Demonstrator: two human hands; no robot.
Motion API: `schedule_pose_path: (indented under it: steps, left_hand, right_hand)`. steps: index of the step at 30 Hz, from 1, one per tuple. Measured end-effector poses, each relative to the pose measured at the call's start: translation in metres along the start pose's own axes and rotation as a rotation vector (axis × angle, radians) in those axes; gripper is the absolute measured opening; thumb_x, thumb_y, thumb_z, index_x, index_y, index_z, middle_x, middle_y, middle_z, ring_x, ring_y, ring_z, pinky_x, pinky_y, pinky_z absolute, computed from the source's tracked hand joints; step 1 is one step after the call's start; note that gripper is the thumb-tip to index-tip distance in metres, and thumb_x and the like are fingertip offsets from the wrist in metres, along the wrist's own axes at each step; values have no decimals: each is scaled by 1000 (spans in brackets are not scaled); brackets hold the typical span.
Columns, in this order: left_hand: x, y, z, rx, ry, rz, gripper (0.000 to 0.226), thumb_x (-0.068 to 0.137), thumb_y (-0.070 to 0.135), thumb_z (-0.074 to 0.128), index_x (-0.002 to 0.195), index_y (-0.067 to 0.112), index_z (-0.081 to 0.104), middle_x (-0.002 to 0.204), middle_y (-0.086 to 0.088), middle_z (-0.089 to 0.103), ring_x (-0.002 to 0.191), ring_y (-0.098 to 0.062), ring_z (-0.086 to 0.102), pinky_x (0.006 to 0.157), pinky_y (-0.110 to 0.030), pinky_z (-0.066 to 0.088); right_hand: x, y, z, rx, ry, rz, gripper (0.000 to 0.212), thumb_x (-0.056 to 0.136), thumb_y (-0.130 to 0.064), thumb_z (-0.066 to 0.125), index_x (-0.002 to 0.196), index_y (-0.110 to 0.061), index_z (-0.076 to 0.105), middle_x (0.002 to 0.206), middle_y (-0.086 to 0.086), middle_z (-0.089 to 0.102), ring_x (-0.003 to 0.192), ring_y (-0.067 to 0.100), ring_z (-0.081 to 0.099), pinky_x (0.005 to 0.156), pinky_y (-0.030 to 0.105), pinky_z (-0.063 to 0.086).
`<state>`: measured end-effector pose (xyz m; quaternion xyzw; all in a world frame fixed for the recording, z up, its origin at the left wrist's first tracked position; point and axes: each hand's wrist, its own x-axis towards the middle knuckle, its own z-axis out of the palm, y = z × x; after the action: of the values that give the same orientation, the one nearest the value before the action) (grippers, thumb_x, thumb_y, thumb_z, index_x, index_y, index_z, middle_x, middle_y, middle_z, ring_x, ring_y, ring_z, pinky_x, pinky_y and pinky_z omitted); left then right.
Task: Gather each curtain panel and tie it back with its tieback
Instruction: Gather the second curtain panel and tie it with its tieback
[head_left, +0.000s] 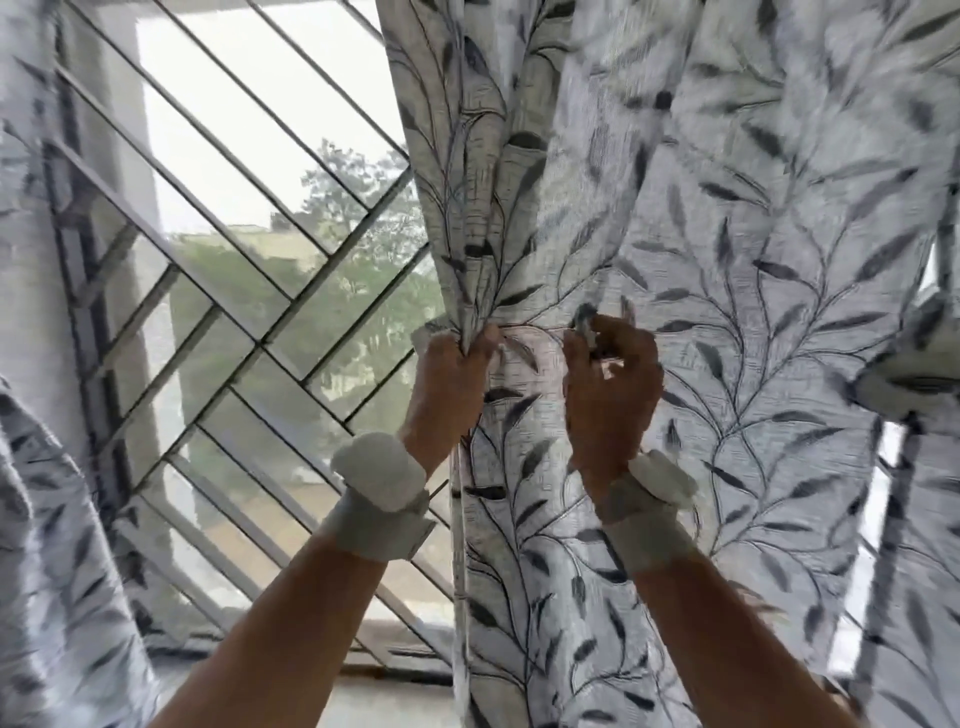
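Pinching curtain panel (675, 260) folds, left hand (452, 379) and right hand (610, 384) face grilled window (234, 291).

Window grille (223, 291) behind; curtain (727, 260) right

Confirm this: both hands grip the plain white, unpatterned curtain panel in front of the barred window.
Not plain. The head view shows the curtain panel printed with grey leaves on white fabric. The left hand and right hand do grip it, with the diagonal-barred window grille beside it.
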<state>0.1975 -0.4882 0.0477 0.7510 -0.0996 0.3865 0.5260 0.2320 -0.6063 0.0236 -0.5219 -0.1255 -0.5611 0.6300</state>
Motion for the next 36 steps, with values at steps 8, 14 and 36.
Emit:
schedule_pose_path:
  steps: [8, 14, 36]
  left_hand:
    - [-25, -17, -1, 655, -2, 199, 34, 102, 23, 34, 107, 0, 58, 103, -25, 63, 97, -40, 61, 77, -45, 46]
    - [-32, -23, -4, 764, -54, 285, 20, 96, 15, 42, 98, 10, 61, 92, -13, 70, 89, -34, 68, 69, -39, 52]
    - [27, 0, 13, 326, -141, 3, 39, 91, 39, 53, 96, 2, 65, 89, -16, 69, 85, -32, 65, 69, -36, 50]
  right_hand:
    - [-26, -14, -14, -424, -345, -208, 28, 94, -9, 58, 120, -2, 51, 83, 11, 65, 64, 29, 61, 56, 24, 33]
    - [-49, -26, 1, -497, -468, -304, 20, 91, -4, 55, 106, -4, 66, 82, 8, 61, 66, 17, 50, 57, 10, 33]
    - [-55, 3, 17, -509, -600, -293, 11, 88, 3, 54, 94, 3, 64, 93, 18, 61, 74, 34, 62, 64, 46, 51]
